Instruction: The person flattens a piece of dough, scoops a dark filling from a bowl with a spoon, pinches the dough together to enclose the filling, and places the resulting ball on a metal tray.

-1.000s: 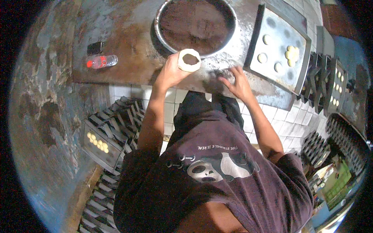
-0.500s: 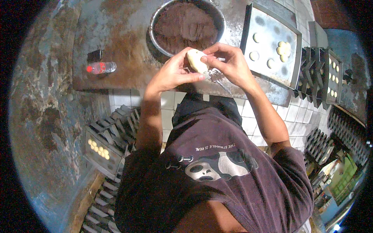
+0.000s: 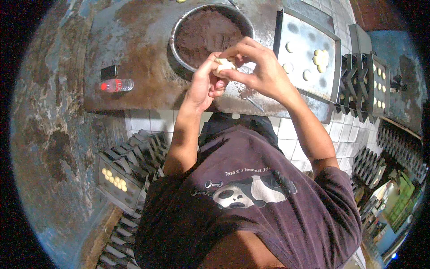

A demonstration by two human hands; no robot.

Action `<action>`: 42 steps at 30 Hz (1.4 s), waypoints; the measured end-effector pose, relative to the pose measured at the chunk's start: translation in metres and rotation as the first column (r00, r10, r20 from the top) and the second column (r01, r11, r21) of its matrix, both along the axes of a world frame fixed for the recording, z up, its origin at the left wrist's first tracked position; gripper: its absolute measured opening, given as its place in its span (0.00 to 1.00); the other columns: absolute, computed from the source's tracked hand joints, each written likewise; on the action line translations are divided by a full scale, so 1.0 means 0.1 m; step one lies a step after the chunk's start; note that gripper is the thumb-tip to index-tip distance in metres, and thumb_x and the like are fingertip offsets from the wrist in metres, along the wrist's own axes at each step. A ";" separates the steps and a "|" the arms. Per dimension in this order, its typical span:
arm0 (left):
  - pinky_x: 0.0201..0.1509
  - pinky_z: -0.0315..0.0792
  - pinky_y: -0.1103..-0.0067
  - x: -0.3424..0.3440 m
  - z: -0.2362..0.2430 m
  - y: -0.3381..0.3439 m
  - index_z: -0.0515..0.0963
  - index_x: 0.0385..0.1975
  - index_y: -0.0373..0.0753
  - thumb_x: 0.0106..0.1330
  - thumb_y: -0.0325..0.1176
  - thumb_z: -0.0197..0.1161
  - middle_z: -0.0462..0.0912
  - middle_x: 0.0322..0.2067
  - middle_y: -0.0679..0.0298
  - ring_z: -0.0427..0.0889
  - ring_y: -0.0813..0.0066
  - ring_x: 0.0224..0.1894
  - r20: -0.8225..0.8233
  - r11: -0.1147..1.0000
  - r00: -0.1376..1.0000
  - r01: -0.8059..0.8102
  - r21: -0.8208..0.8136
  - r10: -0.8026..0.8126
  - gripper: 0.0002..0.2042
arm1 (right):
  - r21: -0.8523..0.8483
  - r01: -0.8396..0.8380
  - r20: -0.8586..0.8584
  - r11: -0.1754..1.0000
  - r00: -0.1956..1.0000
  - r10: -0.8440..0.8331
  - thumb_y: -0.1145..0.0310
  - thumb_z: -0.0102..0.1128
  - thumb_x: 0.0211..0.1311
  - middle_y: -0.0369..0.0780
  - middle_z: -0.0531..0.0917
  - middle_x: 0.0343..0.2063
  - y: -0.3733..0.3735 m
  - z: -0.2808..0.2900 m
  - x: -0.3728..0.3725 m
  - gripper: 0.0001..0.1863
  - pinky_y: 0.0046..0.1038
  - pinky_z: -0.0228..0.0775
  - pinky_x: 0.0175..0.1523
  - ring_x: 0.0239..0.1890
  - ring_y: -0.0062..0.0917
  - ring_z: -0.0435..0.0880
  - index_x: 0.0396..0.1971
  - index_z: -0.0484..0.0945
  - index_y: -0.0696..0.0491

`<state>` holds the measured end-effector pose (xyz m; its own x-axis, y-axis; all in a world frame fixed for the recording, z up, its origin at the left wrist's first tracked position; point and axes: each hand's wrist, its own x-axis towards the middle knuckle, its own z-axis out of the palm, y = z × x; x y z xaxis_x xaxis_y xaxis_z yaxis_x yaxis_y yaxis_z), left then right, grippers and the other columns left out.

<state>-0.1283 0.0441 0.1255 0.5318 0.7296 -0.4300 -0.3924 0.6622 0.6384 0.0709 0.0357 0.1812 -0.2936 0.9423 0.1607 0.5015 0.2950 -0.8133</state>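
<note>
— Both hands have come up a little higher and closer since a moment ago, and they pinch the dough ball [image 3: 224, 65] tighter now.

— Who holds it?

— The left hand [image 3: 207, 83] cups it from below, fingers curled. The right hand [image 3: 260, 67] folds over the top, fingertips squeezing it.

— Where is it?

— Up in the air, just in front of the round metal bowl [image 3: 179, 31] of dark brown filling. A tray [image 3: 295, 67] with small pale dough pieces sits to the right. A little bottle [image 3: 115, 85] lies on the left of the worn table [image 3: 134, 54].
</note>
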 end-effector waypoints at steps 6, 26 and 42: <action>0.28 0.61 0.89 0.15 0.14 -0.07 0.73 0.56 0.46 0.72 0.39 0.61 0.79 0.40 0.74 0.73 0.89 0.34 -0.350 0.886 0.930 0.066 0.460 0.112 0.16 | -0.140 0.129 -0.251 0.982 0.954 -0.161 0.67 0.69 0.63 0.42 0.86 0.39 -0.03 -0.15 0.07 0.17 0.30 0.81 0.45 0.36 0.27 0.88 0.51 0.86 0.53; 0.41 0.78 0.82 0.59 0.43 0.28 0.78 0.45 0.36 0.67 0.32 0.73 0.86 0.35 0.64 0.84 0.81 0.39 -0.236 0.688 0.882 -0.127 0.715 0.408 0.13 | -0.593 -0.276 -0.804 0.756 0.164 -0.571 0.72 0.64 0.71 0.38 0.85 0.49 -0.15 -0.31 0.07 0.11 0.28 0.84 0.57 0.52 0.25 0.86 0.50 0.80 0.52; 0.55 0.80 0.73 2.36 0.82 0.23 0.70 0.50 0.35 0.60 0.18 0.64 0.82 0.40 0.62 0.87 0.63 0.52 0.198 0.803 0.978 -0.073 0.592 -0.057 0.19 | -0.265 0.282 -0.803 0.922 0.464 -0.373 0.69 0.66 0.65 0.35 0.88 0.40 -0.40 -0.10 1.46 0.13 0.27 0.76 0.53 0.45 0.17 0.83 0.45 0.86 0.61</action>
